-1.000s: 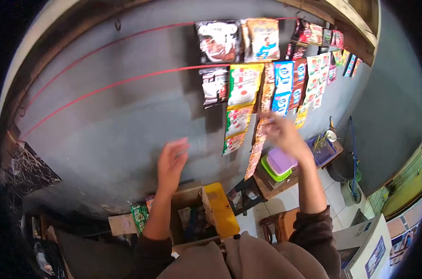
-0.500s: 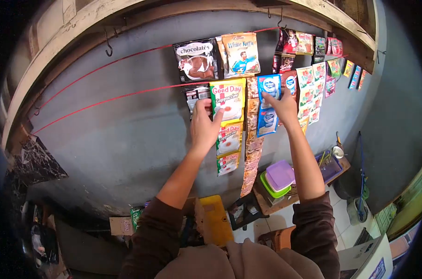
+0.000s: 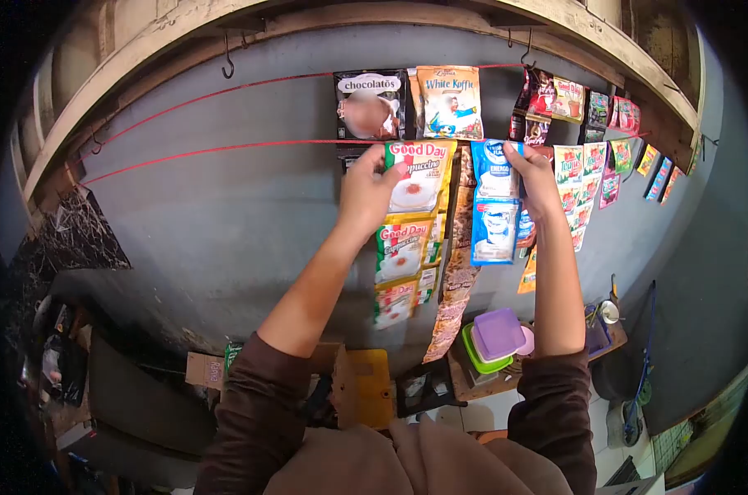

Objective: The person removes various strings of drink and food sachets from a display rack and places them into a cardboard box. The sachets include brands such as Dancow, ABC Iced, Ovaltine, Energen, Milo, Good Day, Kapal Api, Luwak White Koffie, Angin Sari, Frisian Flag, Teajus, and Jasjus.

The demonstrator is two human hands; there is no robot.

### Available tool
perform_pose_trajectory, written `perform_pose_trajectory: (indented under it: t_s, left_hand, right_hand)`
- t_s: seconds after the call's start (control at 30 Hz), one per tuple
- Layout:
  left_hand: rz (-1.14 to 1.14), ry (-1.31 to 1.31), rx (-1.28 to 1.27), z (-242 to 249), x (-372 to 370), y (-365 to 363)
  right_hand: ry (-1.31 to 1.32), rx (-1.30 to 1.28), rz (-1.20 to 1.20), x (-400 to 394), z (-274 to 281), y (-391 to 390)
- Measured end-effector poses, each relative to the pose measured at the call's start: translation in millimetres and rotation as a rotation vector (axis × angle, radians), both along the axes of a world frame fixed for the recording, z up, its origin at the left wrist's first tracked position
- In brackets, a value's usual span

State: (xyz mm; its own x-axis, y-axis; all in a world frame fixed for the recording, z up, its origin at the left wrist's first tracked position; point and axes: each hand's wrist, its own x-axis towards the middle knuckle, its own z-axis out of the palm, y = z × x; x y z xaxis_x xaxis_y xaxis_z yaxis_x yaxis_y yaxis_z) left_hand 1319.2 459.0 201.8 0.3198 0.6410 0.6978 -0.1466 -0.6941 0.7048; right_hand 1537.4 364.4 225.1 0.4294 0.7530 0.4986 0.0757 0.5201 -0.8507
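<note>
My left hand [image 3: 366, 191] is closed on the upper left edge of a strip of Good Day Cappuccino sachets [image 3: 415, 194], its thumb on the front and its other fingers partly hidden. More of the same packaging shows behind that strip. At the top right corner of a blue-and-white sachet strip [image 3: 495, 231], my right hand [image 3: 539, 177] pinches with thumb and fingers. Between the two hangs a long brown sachet strip [image 3: 458, 272]. Just above are a dark Chocolatos pack [image 3: 372, 106] and a White Koffie pack [image 3: 450, 103].
Two red cords [image 3: 225, 150] run along the grey wall, under a wooden beam with metal hooks [image 3: 228, 62]. More sachet strips [image 3: 576, 177] hang to the right. Below stand lidded plastic containers [image 3: 499, 332], a yellow panel [image 3: 369, 384] and a cardboard box [image 3: 204, 370].
Both hands have moved up to the upper parts of their strips. The cappuccino strip has shifted, exposing packaging behind it. The camera view has also shifted.
</note>
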Motion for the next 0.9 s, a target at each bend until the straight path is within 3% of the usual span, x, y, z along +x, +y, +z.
perform_pose_trajectory:
  t_s: [0.17, 0.2, 0.27, 0.37, 0.7, 0.9]
  left_hand:
    - [-0.226, -0.308, -0.177, 30.1, -12.2, -20.4]
    - [-0.132, -0.344, -0.116, 28.5, -9.1, -9.0]
    - [-0.169, -0.383, -0.111, 39.2, -13.7, -16.8]
    - [-0.236, -0.439, -0.084, 55.9, -20.5, -18.3]
    - [-0.368, -0.599, 0.277, 114.5, -62.2, -27.9]
    - [-0.300, -0.725, 0.454, 120.3, -69.5, -41.1]
  right_hand:
    - [0.031, 0.140, 0.049, 0.6, 0.6, -9.4]
    - [0.057, 0.147, 0.052, -0.1, 4.1, -11.4]
    - [0.083, 0.154, 0.052, -1.5, 8.6, -10.2]
    - [0.230, 0.397, 0.127, 0.8, 16.5, -3.4]
    - [0.129, 0.614, 0.128, 3.1, 44.9, -27.9]
    - [0.097, 0.712, 0.120, -19.6, 44.0, -42.2]
